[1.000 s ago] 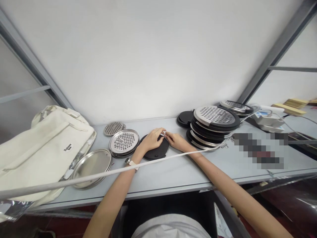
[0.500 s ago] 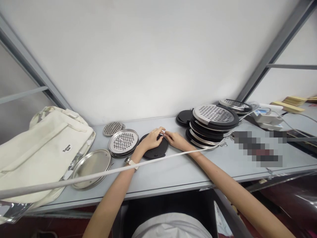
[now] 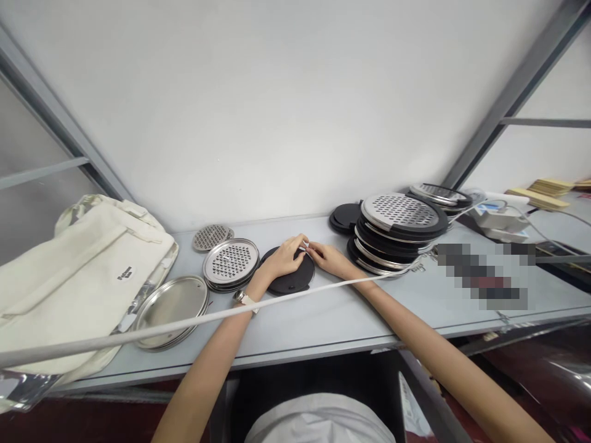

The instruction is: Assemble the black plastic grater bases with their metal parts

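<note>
A round black disc (image 3: 292, 284) lies flat on the table, with a small notch or tab near its front edge. My left hand (image 3: 285, 255) rests over the disc's upper left, thumb and fingers closed together at its far edge. From the right, my right hand (image 3: 329, 258) meets it there, its fingertips pinched against the left ones. A tiny pale bit shows between the fingertips, too small to name. Left of the disc sits a stack of round perforated metal grater plates (image 3: 231, 263). Plain round metal plates (image 3: 173, 307) are piled nearer the front.
A pale cord (image 3: 277, 301) stretches across in front of my hands, over my forearms. On the right rises a tall stack of black-rimmed grater discs (image 3: 401, 212). A cream bag (image 3: 92, 271) covers the table's left end. Small perforated discs (image 3: 210, 237) lie at the back.
Both hands stay at the disc's far edge with fingertips together. Only slight finger movement and a small shift of the view show.
</note>
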`<action>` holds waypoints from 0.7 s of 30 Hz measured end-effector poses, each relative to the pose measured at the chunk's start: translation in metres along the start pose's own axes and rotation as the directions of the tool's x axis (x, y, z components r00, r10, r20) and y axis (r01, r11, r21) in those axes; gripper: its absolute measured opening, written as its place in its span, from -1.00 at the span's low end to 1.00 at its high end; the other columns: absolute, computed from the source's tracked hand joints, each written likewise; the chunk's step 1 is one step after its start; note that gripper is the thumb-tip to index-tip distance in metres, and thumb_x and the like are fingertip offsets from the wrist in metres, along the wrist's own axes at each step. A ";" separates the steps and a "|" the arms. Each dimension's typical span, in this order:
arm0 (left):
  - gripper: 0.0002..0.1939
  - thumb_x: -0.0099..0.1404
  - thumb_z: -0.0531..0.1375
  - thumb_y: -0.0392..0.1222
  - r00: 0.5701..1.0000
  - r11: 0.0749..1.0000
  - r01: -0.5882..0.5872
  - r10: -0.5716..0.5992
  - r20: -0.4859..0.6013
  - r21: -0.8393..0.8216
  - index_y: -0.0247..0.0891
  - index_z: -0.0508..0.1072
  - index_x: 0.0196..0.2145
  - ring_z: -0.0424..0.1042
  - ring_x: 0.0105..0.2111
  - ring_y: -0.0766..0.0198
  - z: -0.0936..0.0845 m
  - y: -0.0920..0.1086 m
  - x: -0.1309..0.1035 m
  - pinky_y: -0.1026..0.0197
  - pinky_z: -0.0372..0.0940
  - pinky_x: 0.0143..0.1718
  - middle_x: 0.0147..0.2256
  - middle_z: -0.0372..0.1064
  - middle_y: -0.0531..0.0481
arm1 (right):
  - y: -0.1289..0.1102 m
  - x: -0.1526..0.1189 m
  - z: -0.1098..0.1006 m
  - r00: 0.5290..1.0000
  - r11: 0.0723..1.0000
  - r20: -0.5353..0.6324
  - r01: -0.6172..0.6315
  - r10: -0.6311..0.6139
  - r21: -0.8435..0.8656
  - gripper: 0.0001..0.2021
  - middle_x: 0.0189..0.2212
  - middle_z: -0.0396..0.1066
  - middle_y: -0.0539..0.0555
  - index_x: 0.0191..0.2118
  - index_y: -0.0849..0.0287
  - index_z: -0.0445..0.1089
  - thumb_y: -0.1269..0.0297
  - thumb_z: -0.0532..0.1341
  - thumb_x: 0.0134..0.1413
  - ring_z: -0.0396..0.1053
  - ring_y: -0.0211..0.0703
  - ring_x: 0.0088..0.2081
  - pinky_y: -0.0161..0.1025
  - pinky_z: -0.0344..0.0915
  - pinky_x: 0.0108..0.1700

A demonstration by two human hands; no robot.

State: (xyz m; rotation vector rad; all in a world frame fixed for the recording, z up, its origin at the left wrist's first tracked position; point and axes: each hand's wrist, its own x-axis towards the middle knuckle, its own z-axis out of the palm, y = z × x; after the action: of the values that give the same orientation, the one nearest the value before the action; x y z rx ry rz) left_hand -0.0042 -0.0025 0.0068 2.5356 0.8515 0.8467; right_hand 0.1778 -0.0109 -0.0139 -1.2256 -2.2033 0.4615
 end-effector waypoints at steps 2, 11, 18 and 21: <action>-0.77 0.25 0.01 -0.36 1.000 1.000 0.003 -0.003 -0.001 -0.005 -0.22 0.21 -0.13 0.32 -0.13 0.19 0.000 0.000 0.000 0.09 0.25 -0.04 -0.18 0.30 -0.08 | 0.000 0.000 0.000 1.000 1.000 0.003 -0.008 0.008 -0.008 -0.72 -0.55 0.32 -0.01 -0.28 0.21 0.34 0.20 -0.06 0.24 0.18 -0.28 -0.53 -0.37 0.00 -0.45; -0.81 0.22 0.03 -0.40 1.000 1.000 0.009 -0.009 0.000 0.005 -0.21 0.18 -0.21 0.29 -0.21 0.21 0.000 0.000 0.000 0.13 0.25 -0.10 -0.25 0.26 -0.05 | 0.000 -0.001 -0.001 1.000 0.999 0.018 -0.016 0.016 -0.028 -0.72 -0.60 0.22 -0.06 -0.41 0.18 0.25 0.20 -0.06 0.24 0.12 -0.30 -0.55 -0.37 -0.04 -0.47; -0.82 0.21 0.03 -0.39 1.000 1.000 -0.001 0.001 -0.005 -0.008 -0.21 0.18 -0.22 0.28 -0.22 0.21 0.000 0.000 -0.001 0.12 0.24 -0.10 -0.25 0.24 -0.04 | -0.003 -0.001 -0.003 1.000 1.000 0.021 -0.006 0.007 -0.017 -0.73 -0.62 0.15 -0.09 -0.45 0.18 0.20 0.21 -0.05 0.23 0.09 -0.32 -0.56 -0.37 -0.07 -0.48; -0.83 0.22 0.02 -0.39 1.000 1.000 0.002 -0.002 0.009 0.002 -0.21 0.18 -0.23 0.28 -0.21 0.21 0.000 0.000 -0.001 0.12 0.23 -0.08 -0.25 0.24 -0.04 | -0.003 -0.001 -0.005 0.999 1.000 0.034 0.001 -0.001 -0.005 -0.73 -0.62 0.15 -0.09 -0.45 0.18 0.20 0.20 -0.06 0.23 0.10 -0.32 -0.55 -0.37 -0.06 -0.47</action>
State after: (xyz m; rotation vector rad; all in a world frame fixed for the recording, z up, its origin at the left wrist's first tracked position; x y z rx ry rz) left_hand -0.0047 -0.0029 0.0070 2.5382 0.8519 0.8339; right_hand 0.1789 -0.0134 -0.0087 -1.2278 -2.2348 0.4803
